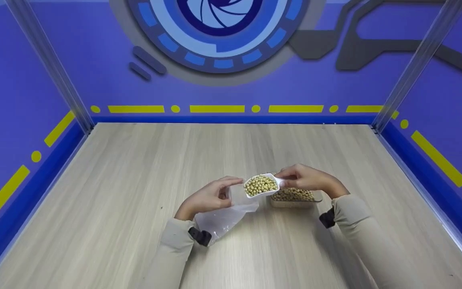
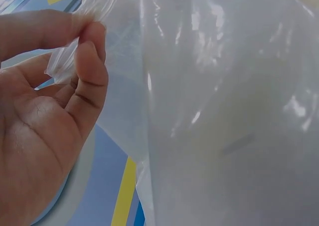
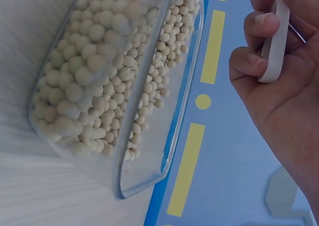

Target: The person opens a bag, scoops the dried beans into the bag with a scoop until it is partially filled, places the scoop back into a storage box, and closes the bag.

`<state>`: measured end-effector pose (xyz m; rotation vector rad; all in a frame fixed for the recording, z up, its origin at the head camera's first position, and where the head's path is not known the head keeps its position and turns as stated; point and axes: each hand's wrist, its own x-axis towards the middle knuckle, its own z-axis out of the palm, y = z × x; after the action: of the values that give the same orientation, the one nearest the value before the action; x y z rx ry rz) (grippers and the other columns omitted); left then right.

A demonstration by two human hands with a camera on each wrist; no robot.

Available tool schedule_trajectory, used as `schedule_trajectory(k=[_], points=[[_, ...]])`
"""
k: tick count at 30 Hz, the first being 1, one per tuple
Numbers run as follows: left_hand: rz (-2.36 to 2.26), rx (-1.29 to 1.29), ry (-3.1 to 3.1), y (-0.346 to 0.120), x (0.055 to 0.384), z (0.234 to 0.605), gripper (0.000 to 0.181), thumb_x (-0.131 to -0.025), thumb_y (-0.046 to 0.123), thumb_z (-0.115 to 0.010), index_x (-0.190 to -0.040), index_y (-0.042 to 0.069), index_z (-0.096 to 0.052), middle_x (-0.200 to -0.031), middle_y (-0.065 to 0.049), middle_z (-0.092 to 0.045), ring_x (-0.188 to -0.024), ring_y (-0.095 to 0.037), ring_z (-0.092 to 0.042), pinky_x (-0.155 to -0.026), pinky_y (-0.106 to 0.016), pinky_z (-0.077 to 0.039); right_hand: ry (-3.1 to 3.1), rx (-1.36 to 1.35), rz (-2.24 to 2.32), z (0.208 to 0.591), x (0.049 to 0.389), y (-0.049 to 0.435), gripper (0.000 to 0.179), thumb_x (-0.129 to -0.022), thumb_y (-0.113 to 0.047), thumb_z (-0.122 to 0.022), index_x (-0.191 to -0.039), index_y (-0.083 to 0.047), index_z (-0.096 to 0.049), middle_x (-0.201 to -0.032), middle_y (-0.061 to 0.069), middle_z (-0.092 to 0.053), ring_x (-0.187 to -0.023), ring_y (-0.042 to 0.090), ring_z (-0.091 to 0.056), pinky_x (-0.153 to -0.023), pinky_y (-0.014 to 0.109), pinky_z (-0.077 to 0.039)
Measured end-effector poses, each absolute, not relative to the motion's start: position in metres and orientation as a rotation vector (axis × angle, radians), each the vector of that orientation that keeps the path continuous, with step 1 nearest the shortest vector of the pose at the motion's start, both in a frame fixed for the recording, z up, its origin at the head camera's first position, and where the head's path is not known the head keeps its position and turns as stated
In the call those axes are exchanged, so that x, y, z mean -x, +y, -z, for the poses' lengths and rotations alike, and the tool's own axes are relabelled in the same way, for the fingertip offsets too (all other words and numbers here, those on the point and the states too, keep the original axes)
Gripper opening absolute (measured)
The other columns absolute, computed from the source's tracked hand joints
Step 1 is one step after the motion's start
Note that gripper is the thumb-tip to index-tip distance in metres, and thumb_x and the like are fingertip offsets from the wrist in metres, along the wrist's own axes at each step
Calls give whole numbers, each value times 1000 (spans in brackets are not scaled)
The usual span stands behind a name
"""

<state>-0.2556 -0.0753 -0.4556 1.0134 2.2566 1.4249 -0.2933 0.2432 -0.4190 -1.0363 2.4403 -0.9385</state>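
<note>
My right hand (image 1: pixel 306 177) grips the handle of a white scoop (image 1: pixel 280 182), which is heaped with pale round soybeans (image 1: pixel 260 185). In the right wrist view, the fingers curl round the scoop's white handle (image 3: pixel 275 46). The edge of a clear plastic bag (image 1: pixel 219 220) is pinched by my left hand (image 1: pixel 209 196), and the bag hangs below it. Close up in the left wrist view, thumb and finger hold the bunched bag film (image 2: pixel 107 6). The scoop's front is beside the bag's mouth. Under the right hand stands a clear box (image 1: pixel 293 204) of soybeans (image 3: pixel 107 71).
The wooden tabletop (image 1: pixel 114 192) spreads around the hands. Blue panels (image 1: pixel 223 94) with yellow markings close it in at the back and both sides. Black wrist cameras (image 1: pixel 199 237) sit on both sleeves.
</note>
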Motion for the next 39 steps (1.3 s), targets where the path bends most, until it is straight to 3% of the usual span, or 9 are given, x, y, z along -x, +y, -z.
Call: schedule_trajectory(k=[9,17,26,39], points=[[-1417,-1016,2255,-75,256,457,63,-82,-8,-58,-142,-4,-42,-140,-22,-45,-77,-7,-47,-69,-17,-42,2429,1044,918,419,295,243,27,-92,-10,-60,-115,-1,-69,-102,11,-70,-85,10,-57,-79,23,-48],[-1446,-984,2226,-74,254,457,63,-81,-7,-59,-142,-5,-42,-132,-18,-49,-75,-7,-45,-67,-17,-41,2462,1037,863,417,295,243,28,-92,-11,-59,-117,-3,-69,-107,10,-71,-94,14,-61,-85,27,-49],[-1441,-999,2233,-74,253,456,64,-81,-8,-59,-141,-8,-40,-139,-22,-44,-76,-8,-45,-68,-16,-40,2444,1036,860,416,295,242,28,-92,-10,-59,-116,-2,-69,-106,10,-71,-91,13,-60,-83,26,-49],[-1436,-1013,2231,-74,255,456,61,-82,-7,-59,-141,-6,-42,-136,-19,-48,-77,-6,-46,-70,-16,-42,2448,1030,843,413,295,240,26,-91,-10,-60,-113,-3,-70,-103,10,-71,-85,10,-58,-79,24,-49]])
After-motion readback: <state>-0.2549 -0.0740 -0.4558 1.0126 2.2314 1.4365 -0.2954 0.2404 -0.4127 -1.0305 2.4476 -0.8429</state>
